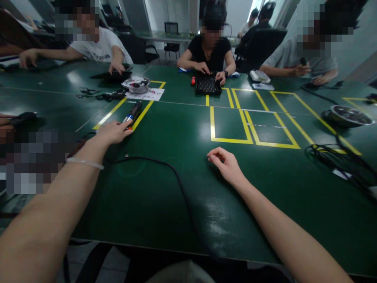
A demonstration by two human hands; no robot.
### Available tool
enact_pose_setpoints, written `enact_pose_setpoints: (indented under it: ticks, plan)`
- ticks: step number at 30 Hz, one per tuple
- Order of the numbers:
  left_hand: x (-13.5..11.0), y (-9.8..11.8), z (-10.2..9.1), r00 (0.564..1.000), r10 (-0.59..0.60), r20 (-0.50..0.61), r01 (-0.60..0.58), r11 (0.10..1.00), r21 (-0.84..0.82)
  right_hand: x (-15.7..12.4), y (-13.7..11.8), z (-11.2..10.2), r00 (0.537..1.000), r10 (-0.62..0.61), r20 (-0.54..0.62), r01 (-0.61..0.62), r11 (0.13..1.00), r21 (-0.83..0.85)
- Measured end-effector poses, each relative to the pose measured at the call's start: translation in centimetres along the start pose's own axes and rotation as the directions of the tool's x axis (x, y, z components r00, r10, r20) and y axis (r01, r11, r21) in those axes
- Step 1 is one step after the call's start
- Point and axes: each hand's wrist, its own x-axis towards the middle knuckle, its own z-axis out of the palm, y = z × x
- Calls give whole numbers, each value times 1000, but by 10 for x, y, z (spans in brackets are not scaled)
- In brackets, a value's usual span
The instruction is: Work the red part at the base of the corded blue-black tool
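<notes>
My left hand (113,133), a pale bracelet on its wrist, is stretched far forward and closed around the near end of an electric screwdriver (134,111). This dark tool with a blue band lies on the green table between two yellow tape lines, its tip pointing away from me. My right hand (225,163) rests on the table right of centre, fingers loosely curled in toward the thumb, with nothing visible in them. A black cable (165,162) runs from near my left wrist across the table to its front edge. A small ring (127,156) lies beside the cable.
Beyond the screwdriver, a metal bowl (136,85) stands on a paper sheet beside black tools (110,95). Opposite, a person handles a black tray (208,85). Right are a second bowl (348,116) and coiled cables (332,157). Yellow tape (231,140) marks rectangles. Other people sit around.
</notes>
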Motion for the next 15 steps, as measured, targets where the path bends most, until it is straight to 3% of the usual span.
enact_pose_setpoints:
  ticks: [8,15]
  plan:
    - [-18,13,13,993,-7,-121,13,999,52,-1,0,2,1000,3,29,-2,1000,-27]
    - [-19,17,16,986,-16,-163,26,998,59,-2,-1,4,999,14,43,-12,999,-42]
